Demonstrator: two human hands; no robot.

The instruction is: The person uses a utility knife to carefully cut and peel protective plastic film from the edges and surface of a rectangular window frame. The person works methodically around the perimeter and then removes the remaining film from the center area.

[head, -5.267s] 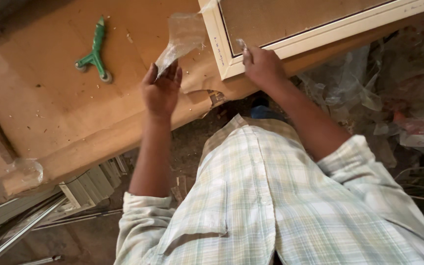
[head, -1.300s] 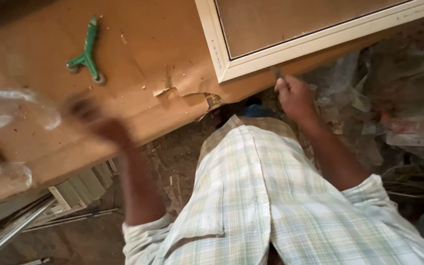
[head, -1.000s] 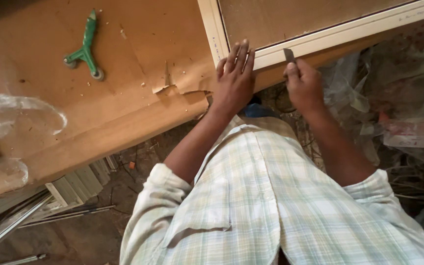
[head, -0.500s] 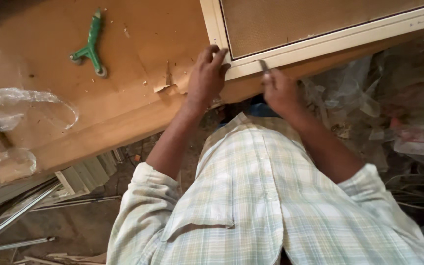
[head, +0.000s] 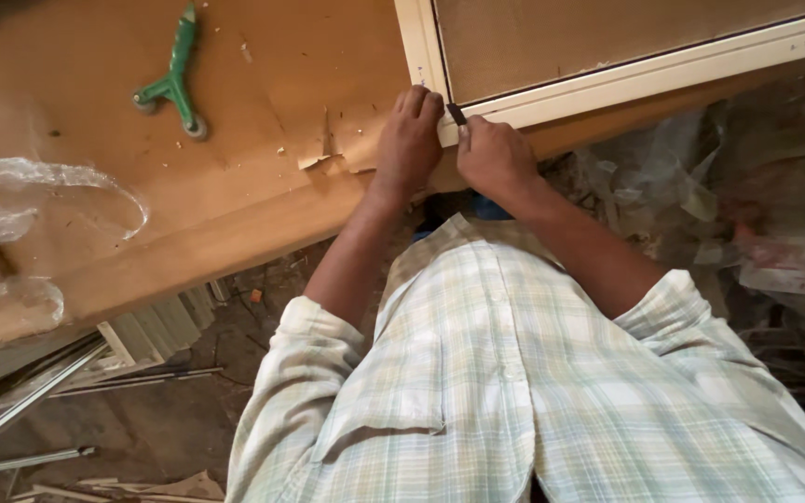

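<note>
Closing in since half a sec ago, both hands now meet at cream-white framed panel (head: 607, 88) corner on worn orange-brown wooden bench (head: 142, 205); left hand (head: 409, 140) pressed flat on frame; right hand (head: 494, 158) pinching small dark blade (head: 457, 114) at inner edge; crumpled clear plastic sheet (head: 39, 186) lies discarded, well apart; cut at corner looks underway.

A worker's pale plaid shirt (head: 533, 391), cream crossed with faint green, blue and grey lines, seen from above. Both long sleeves are rolled above the elbows into thick cuffs, leaving the forearms bare. A patch chest pocket sits on the wearer's left side, beside a buttoned front placket. The left hand (head: 409, 142) and right hand (head: 496, 160) wear no gloves.
</note>
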